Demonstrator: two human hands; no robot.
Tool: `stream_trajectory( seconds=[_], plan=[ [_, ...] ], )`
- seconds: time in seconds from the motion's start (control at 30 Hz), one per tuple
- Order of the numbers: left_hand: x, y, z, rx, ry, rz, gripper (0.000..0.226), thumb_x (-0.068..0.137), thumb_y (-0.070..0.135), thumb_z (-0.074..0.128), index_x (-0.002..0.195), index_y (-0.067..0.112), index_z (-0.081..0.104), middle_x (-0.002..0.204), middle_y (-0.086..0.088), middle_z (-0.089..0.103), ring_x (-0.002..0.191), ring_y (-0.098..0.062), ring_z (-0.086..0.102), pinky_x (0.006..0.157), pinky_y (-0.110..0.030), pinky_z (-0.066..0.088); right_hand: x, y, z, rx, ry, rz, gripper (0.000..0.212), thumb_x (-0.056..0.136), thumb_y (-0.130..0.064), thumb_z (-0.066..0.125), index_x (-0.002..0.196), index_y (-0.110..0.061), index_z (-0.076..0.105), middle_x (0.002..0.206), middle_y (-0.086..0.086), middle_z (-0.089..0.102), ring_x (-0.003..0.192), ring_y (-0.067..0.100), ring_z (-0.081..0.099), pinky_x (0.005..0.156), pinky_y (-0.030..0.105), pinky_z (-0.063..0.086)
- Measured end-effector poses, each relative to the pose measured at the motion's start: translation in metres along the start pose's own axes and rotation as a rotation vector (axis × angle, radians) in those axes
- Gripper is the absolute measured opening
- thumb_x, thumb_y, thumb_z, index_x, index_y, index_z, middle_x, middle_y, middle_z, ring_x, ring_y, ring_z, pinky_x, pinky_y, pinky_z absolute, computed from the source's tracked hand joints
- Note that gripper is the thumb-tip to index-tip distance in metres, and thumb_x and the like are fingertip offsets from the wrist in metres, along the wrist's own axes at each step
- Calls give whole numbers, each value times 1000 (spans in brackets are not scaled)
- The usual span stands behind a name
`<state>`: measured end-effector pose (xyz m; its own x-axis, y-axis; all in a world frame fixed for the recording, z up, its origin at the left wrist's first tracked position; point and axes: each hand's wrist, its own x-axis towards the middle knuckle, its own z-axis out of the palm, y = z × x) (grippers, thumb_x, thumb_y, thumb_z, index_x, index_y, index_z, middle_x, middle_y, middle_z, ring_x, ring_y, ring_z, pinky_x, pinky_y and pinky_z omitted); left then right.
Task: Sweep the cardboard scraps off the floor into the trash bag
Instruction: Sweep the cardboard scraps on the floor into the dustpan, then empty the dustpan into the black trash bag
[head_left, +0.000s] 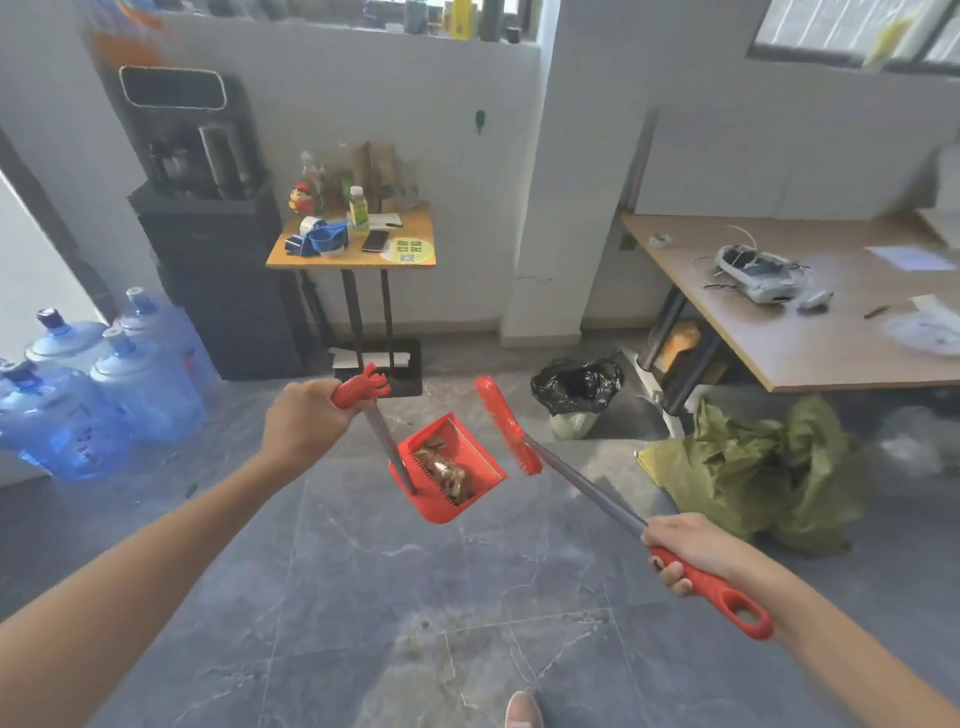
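Observation:
My left hand grips the red handle top of a long-handled dustpan. The red dustpan hangs above the grey floor in the middle of the view. Brown cardboard scraps lie inside it. My right hand grips the red handle of a broom whose metal shaft runs up and left. The red broom head is lifted just right of the dustpan. A bin lined with a black trash bag stands on the floor beyond the broom head.
Several blue water jugs stand at the left by a black dispenser. A small wooden table stands at the back wall. A long desk and a crumpled green bag are at the right. My shoe shows at the bottom.

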<state>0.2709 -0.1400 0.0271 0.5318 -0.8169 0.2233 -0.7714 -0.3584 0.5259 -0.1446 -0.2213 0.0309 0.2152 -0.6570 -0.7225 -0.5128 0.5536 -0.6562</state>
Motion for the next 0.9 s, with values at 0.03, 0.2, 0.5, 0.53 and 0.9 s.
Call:
stream_trajectory(
  seconds=[0.03,0.2,0.5,0.53,0.9],
  plan=[
    [9,11,9,-10,-7,0,24,78,50,67,70,27,71,61,1,65,64,-25,62,58,-36,52,11,-4,-11,-1,-1,4,16,88,1,45,75,-8,47,55,7,46,30,9,37,30,14,31],
    [50,69,52,-14,-25,-6,26,77,46,69,57,33,59,56,1,58,63,-30,60,59,-37,52,61,-20,-72,16,-40,51,14,91,-1,53,79,-6,48,57,7,42,30,7,37,29,13,31],
    [112,145,113,-32,-17,29,18,77,49,69,71,32,69,60,-1,65,59,-27,61,59,-40,55,114,-50,-154,51,-31,77,17,87,7,46,78,-7,46,59,8,42,30,8,37,31,13,31],
    [117,152,118,-25,-27,29,21,77,50,68,65,33,64,59,0,63,59,-27,61,59,-39,55,117,-54,-160,54,-31,67,16,86,8,46,77,-6,46,58,7,43,31,8,38,31,13,32],
    [208,211,159,-6,-32,35,25,79,51,67,66,30,61,58,-1,61,57,-24,60,60,-38,55,180,-99,-203,95,-16,47,16,84,8,46,74,-3,46,54,7,47,33,9,40,32,15,34]
  ],
)
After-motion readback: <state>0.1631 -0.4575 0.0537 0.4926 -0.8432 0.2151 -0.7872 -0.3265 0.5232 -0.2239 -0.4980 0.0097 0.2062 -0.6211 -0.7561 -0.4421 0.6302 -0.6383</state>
